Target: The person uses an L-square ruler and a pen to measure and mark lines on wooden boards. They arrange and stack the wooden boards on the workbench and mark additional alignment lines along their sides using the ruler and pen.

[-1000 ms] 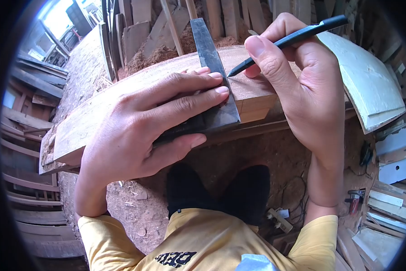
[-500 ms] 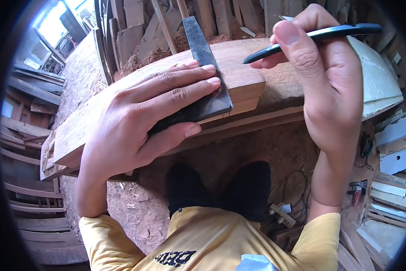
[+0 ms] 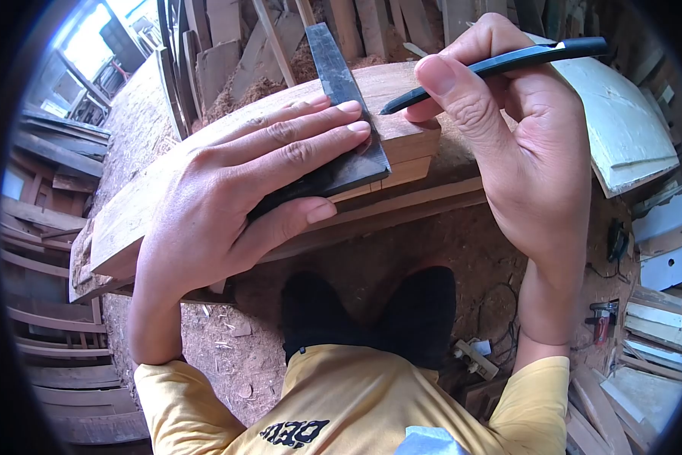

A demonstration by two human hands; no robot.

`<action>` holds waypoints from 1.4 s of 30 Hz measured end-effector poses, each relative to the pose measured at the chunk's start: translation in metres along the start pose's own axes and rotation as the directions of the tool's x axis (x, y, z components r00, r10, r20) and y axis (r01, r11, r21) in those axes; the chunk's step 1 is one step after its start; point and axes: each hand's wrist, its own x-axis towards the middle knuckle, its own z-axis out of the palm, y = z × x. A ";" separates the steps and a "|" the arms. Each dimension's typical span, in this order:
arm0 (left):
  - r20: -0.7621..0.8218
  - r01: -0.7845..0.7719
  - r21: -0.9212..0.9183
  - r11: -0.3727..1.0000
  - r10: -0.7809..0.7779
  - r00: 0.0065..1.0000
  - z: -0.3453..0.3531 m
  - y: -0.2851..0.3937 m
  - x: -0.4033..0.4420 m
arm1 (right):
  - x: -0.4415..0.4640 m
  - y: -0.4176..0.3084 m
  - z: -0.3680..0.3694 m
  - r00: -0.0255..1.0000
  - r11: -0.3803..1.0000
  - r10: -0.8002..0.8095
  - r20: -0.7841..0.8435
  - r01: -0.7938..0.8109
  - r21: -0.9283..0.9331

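Note:
My left hand [image 3: 227,178] lies over a dark try square [image 3: 337,72], holding it down on a wooden board [image 3: 117,243]. Its fingers stretch across the square and the thumb rests along the near edge. In my right hand [image 3: 534,129] a black pen [image 3: 500,62] is pinched between thumb and fingers. The pen's tip points left and sits close to the square's right edge, over the board's end; whether it touches the wood I cannot tell. Short dark lines show on the board's near side face, just below the square's corner.
Beneath the board is a wooden workbench [image 3: 462,148]. A pale panel [image 3: 629,121] lies to the right. Offcuts and planks [image 3: 371,26] stand at the back among sawdust, and more wood is stacked at the left [image 3: 60,371]. A power strip [image 3: 475,359] and cables lie on the floor.
My right hand has moved left, bringing the pen's tip nearer to the square's edge. My left hand and the square have stayed nearly still.

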 end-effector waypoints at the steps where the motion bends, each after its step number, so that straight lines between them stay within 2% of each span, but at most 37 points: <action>1: 0.000 0.002 -0.005 1.000 -0.002 1.000 0.000 0.000 0.000 | 0.000 0.001 -0.001 1.000 1.000 -0.005 0.001 0.005 -0.013; 26: -0.001 -0.016 0.019 1.000 0.016 1.000 -0.002 0.002 0.002 | -0.004 -0.013 0.012 0.999 0.999 0.048 -0.009 -0.048 -0.019; 30: -0.025 -0.008 0.000 1.000 0.008 1.000 -0.002 0.004 0.002 | -0.013 -0.028 0.015 0.979 0.989 0.138 -0.149 -0.128 0.074; 31: -0.034 -0.007 0.002 1.000 0.007 0.999 -0.003 0.005 0.002 | -0.015 -0.028 0.008 0.993 0.993 0.085 -0.082 -0.077 0.089; 34: -0.092 -0.006 0.044 0.999 0.010 0.996 0.003 0.009 -0.001 | 0.000 -0.033 -0.012 0.998 0.994 0.045 0.036 -0.041 -0.106; 35: -0.099 -0.008 0.050 0.999 0.013 0.995 0.005 0.011 -0.004 | 0.002 -0.018 -0.015 0.999 0.994 -0.042 0.018 0.044 -0.101; 36: -0.156 0.008 0.120 0.993 0.011 0.988 0.007 0.013 -0.009 | 0.000 -0.002 -0.015 0.991 0.987 -0.132 0.002 0.132 -0.096; 38: -0.223 0.033 0.203 0.979 0.013 0.975 0.011 0.016 -0.021 | -0.005 0.010 -0.011 0.987 0.959 -0.156 0.047 0.162 -0.231; 40: -0.410 0.084 0.317 0.945 0.057 0.910 0.012 0.016 -0.039 | -0.014 0.016 -0.009 0.987 0.957 -0.120 0.105 0.143 -0.253; 41: -0.456 0.109 0.403 0.909 0.096 0.885 0.007 0.016 -0.046 | -0.017 0.021 -0.006 0.976 0.915 -0.195 0.102 0.218 -0.339; 42: -0.460 0.118 0.408 0.905 0.092 0.883 0.004 0.014 -0.059 | -0.019 0.022 -0.004 0.958 0.862 -0.267 0.107 0.287 -0.418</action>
